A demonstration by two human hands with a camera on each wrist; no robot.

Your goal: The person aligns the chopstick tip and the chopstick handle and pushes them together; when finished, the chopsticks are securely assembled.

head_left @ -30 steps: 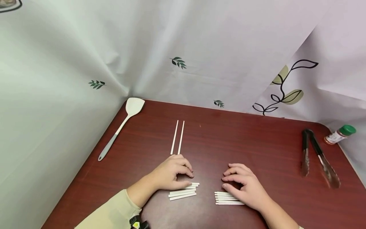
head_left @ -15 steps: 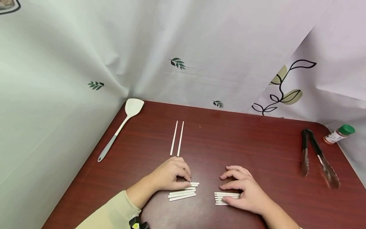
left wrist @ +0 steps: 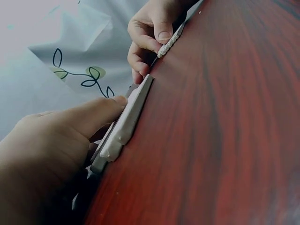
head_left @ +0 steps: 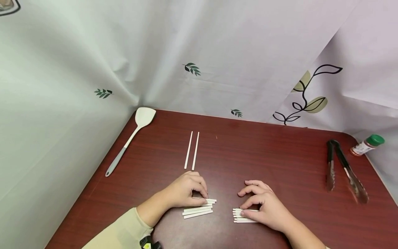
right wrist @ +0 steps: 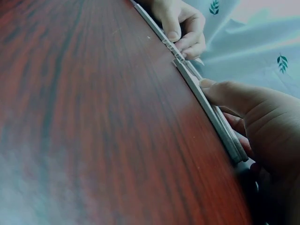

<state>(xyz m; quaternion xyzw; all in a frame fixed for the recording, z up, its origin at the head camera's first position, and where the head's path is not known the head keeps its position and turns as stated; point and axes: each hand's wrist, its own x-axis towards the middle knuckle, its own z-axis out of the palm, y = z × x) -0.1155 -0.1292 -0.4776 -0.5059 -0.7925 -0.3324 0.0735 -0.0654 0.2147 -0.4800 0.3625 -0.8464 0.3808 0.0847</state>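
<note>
1. Well apart from the worktop's (head_left: 267,152) far edge, the left sticks (head_left: 198,211) lie with staggered ends; the left hand's (head_left: 188,188) fingers pinch them.
2. Beside them, the right hand's (head_left: 267,205) fingers pinch the right sticks (head_left: 245,220).
3. Judging progress: the right group looks nearly lined up, while the left's unevenness seems left to fix.
4. Nearer the far edge, two separate sticks (head_left: 188,150) lie side by side, untouched.
5. A spatula (head_left: 132,137) follows the left edge; tongs (head_left: 345,162) and a jar (head_left: 367,146) lie near the far right corner.

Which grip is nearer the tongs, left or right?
Right. The right grip is left of the tongs, at the right-hand white sticks; the left grip is farther left, at the left-hand white sticks.
</note>
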